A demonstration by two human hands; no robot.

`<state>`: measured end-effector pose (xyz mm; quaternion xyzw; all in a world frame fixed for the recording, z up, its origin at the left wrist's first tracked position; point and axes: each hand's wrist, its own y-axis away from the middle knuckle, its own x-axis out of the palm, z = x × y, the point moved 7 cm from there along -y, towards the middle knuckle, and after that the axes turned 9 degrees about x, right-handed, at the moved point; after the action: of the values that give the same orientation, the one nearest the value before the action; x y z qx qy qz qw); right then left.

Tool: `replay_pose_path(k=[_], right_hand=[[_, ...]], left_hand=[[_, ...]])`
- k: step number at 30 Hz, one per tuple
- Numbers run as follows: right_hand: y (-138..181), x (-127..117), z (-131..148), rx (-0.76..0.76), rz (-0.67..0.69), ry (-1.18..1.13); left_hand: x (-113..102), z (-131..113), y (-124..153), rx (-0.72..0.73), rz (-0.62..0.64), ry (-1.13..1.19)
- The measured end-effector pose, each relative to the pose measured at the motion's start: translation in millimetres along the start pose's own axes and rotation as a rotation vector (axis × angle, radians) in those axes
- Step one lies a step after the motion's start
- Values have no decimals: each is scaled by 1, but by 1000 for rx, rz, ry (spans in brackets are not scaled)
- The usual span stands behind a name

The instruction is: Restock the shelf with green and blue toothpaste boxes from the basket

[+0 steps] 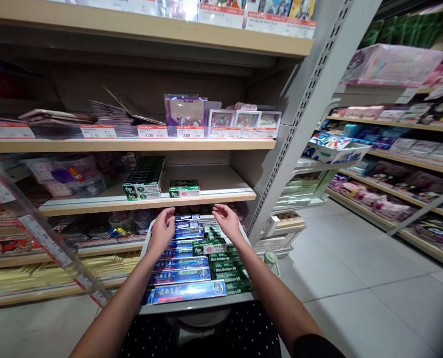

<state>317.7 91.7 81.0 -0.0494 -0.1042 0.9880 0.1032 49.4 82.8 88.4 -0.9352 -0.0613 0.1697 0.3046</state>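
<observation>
My left hand (164, 228) hovers over the far left part of a light basket (145, 243), fingers loosely curved and apart, holding nothing. Across from it, my right hand (226, 222) is over the far right part, also open with nothing in it. Blue cartons (186, 291), which look like toothpaste boxes, fill the basket's left side. Green Doc.Golden cartons (224, 267) lie on the right, one of them (209, 247) resting across the others. Just beyond my hands, on the shelf, stand a tall stack of green cartons (144, 181) and a short stack (184, 189).
The shelf's wooden front edge (221, 199) runs just past my fingers. Plastic tubs (80, 174) stand left on it. Above are price-tagged small boxes (186, 112). A grey upright (299, 124) borders the right side, with tiled floor (355, 278) and another stocked rack (403, 129) beyond.
</observation>
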Motion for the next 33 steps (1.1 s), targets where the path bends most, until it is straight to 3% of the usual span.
replay_pose_path(k=[3,6,10,13,18,26,33], right_hand=[[21,-25,-18,45,-42,125],[38,-37,-36,104,-36,161],[60,-30,-49,152,151,227],[73,-25,-48,106,259,315],[78,-23,-46,53,274,339],[71,-25,-64,189,233,104],[69,-23,-63,296,176,-74]], left_hand=[[24,1,28,-123,214,79],[43,-1,51,-233,350,113],[60,1,70,-297,445,155],[67,12,79,-331,492,204],[68,30,81,-389,485,248],[59,35,83,-567,390,391],[58,46,87,-655,321,463]])
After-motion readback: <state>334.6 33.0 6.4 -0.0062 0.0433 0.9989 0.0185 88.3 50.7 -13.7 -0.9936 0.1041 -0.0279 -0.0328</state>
